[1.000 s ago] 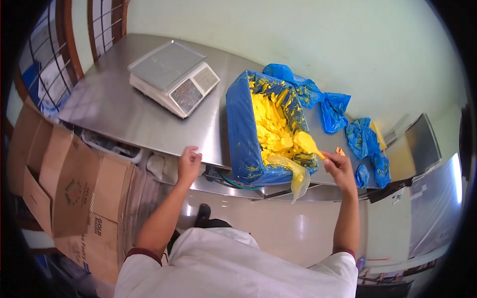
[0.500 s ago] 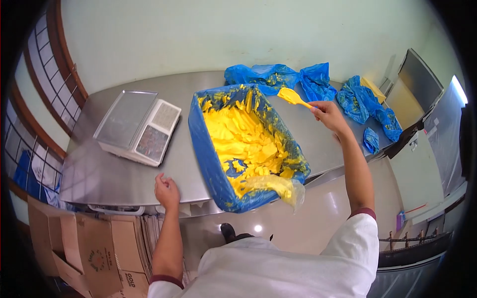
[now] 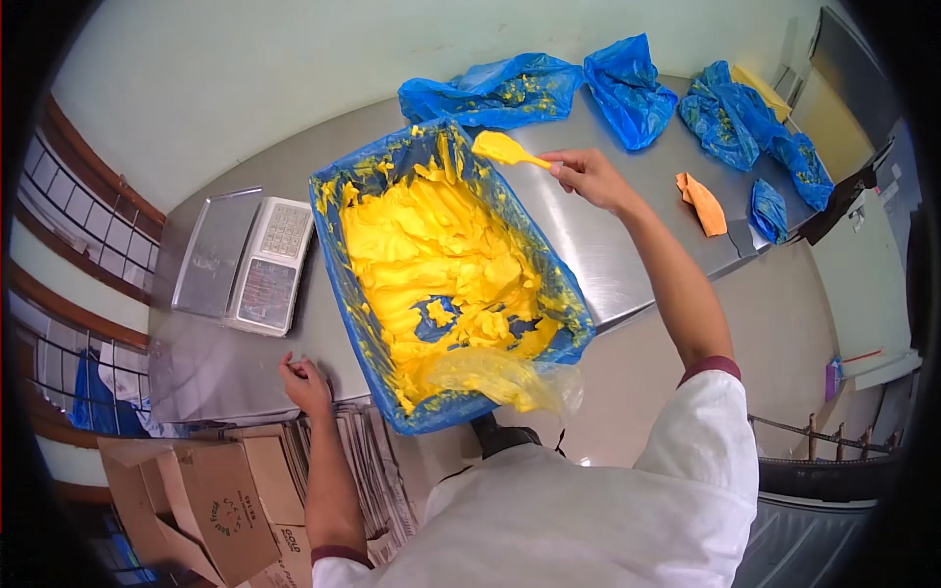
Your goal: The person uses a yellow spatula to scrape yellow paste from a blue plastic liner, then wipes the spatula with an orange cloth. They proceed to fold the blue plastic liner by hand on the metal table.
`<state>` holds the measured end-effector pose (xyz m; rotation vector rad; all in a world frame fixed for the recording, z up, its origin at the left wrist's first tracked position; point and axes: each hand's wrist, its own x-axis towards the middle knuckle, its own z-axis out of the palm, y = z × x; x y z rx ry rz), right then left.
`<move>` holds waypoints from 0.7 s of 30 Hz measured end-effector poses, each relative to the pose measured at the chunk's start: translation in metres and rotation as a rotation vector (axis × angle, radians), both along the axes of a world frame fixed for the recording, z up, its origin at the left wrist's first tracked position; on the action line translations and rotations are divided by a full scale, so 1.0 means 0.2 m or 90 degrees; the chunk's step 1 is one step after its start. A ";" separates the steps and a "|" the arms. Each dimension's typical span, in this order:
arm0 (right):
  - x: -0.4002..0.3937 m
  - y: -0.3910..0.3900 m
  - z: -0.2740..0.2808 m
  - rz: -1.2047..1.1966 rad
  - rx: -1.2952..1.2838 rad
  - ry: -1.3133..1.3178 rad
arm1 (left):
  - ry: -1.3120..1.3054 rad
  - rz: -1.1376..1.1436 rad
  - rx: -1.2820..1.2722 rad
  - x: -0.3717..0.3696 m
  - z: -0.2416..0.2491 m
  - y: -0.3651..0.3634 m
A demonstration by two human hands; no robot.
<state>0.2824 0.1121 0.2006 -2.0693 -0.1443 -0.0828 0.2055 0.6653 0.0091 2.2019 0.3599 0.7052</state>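
Note:
My right hand [image 3: 588, 178] grips the handle of a spatula [image 3: 505, 150], its blade coated in yellow cream. The blade is held just above the far right rim of a deep tub [image 3: 365, 377] lined with blue plastic. Thick yellow cream [image 3: 441, 260] fills much of the tub, with blue lining showing through near the front. A clear plastic bag [image 3: 510, 380], smeared yellow, lies over the tub's near end. Left of the tub, my left hand [image 3: 307, 384] hovers by the table edge, fingers curled in with nothing visible in them.
A weighing scale [image 3: 250, 263] stands left on the steel table [image 3: 588, 240]. Crumpled blue bags [image 3: 629, 93] smeared with yellow lie along the back and right. An orange cloth [image 3: 701, 206] rests at the right. Cardboard boxes [image 3: 216, 505] are stacked below left.
My view has shifted, so the tub appears closer. My right hand has carried the spatula leftward to the tub's far rim. The orange cloth, earlier hidden behind my arm, now shows.

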 end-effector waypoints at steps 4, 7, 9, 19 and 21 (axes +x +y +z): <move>-0.27 -0.03 0.10 0.037 -0.091 -0.034 | -0.035 -0.030 -0.068 0.00 -0.04 0.04; -0.51 -0.02 0.16 0.072 -0.254 -0.117 | -0.183 -0.033 -0.236 -0.10 -0.08 0.00; -0.64 -0.03 0.16 0.097 -0.409 -0.265 | -0.239 0.047 -0.261 -0.26 -0.16 -0.06; -1.05 -0.16 0.13 0.188 -0.093 -0.041 | 0.029 0.476 -0.321 -1.83 -0.93 -0.26; -1.00 -0.20 0.08 0.155 -0.010 -0.007 | 0.145 0.518 -0.350 -2.20 -1.04 -0.46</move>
